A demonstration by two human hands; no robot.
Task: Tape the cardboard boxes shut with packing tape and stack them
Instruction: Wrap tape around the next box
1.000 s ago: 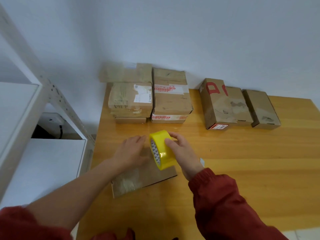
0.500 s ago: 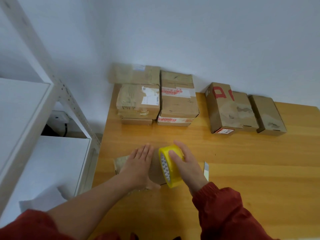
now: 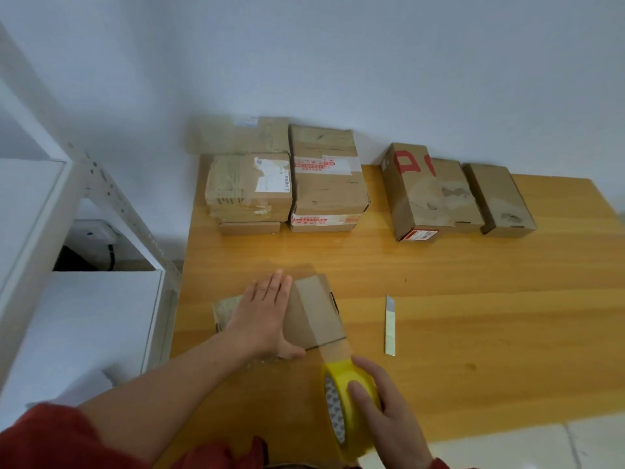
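The light is soft, even and cool, with no source visible. The wall (image 3: pixel 372 62) reads bluish grey and darkens toward the far left corner. The bench (image 3: pixel 473 316) has a faint pale sheen just in front of the far boxes (image 3: pixel 328 191) and no hard glare. Shadows are weak: a diffuse one lies under the left hand (image 3: pixel 263 319), and there is one dark gap in the shelf unit (image 3: pixel 84 316) at left. The whole picture is slightly soft. The far-left top box (image 3: pixel 243 137) is smeared, and the tape roll (image 3: pixel 351 401) and right hand (image 3: pixel 389 411) at the near edge look stretched. Wide-angle bending tilts the shelf post (image 3: pixel 111 201) and curves the bench edges.
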